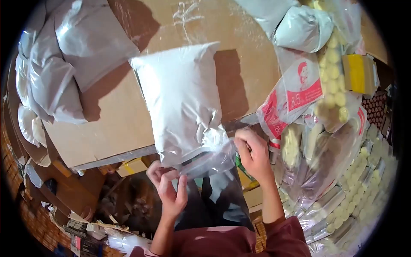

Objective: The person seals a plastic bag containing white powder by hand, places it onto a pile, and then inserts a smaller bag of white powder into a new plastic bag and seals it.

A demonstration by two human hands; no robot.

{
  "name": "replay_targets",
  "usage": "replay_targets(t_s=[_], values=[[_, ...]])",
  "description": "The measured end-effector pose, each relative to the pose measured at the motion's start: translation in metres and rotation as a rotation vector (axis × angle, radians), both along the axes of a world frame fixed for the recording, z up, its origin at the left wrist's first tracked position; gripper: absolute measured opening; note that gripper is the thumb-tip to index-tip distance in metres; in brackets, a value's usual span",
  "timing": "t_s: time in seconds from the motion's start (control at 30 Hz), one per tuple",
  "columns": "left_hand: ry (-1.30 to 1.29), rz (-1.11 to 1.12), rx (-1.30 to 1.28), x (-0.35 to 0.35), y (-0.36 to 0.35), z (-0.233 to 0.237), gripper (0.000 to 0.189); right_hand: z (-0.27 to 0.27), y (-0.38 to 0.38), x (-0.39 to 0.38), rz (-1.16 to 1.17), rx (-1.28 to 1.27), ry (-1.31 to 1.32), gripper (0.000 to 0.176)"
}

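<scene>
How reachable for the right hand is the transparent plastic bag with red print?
Probably yes: the bag lies close by, apparently unobstructed, though the right hand pinches the white plastic packet.

A rectangular white plastic pouch (184,98) looks smooth and glossy; at its six o'clock end, clear plastic film (209,165) crinkles shinily. Beneath is matt brown cardboard (107,141). At ten o'clock, wrinkled pale-grey plastic sacks (92,43) gleam; at six, a maroon cloth top (209,240) looks matt.

A red-printed plastic bag (296,99) lies near a cardboard box (358,74).
</scene>
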State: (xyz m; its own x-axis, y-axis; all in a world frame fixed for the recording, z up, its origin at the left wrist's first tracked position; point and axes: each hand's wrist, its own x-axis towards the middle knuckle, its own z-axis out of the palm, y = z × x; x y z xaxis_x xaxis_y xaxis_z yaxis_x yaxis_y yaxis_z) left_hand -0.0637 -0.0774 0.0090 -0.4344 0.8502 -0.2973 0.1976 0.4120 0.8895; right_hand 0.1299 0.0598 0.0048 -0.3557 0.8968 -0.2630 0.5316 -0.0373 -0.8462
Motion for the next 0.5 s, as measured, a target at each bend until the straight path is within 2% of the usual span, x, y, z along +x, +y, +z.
replay_targets(t_s=[0.07,0.17,0.23,0.33,0.37,0.43,0.5], values=[[0.171,0.066,-0.041,0.012,-0.004,-0.01,0.011,-0.003,0.003,-0.022,-0.055,0.064,-0.041,0.008],[0.105,0.24,0.136,0.02,0.017,-0.012,0.014,-0.003,0.005,-0.045,-0.133,0.275,-0.127,0.007],[-0.036,0.325,0.06,0.015,0.033,-0.012,0.012,-0.008,0.01,-0.053,-0.159,0.367,-0.188,0.004],[-0.254,0.486,-0.038,0.014,0.036,-0.006,0.011,0.001,0.01,-0.074,-0.339,-0.169,-0.108,0.007],[-0.322,0.55,-0.016,0.015,0.037,-0.007,0.012,-0.004,0.01,-0.077,-0.345,-0.143,-0.068,0.011],[-0.371,0.681,0.094,0.014,0.047,-0.016,0.018,-0.013,0.009,-0.072,-0.397,-0.268,0.125,0.011],[-0.555,0.64,0.132,0.001,0.041,-0.014,0.016,-0.015,0.004,-0.069,-0.468,-0.428,0.336,0.012]])
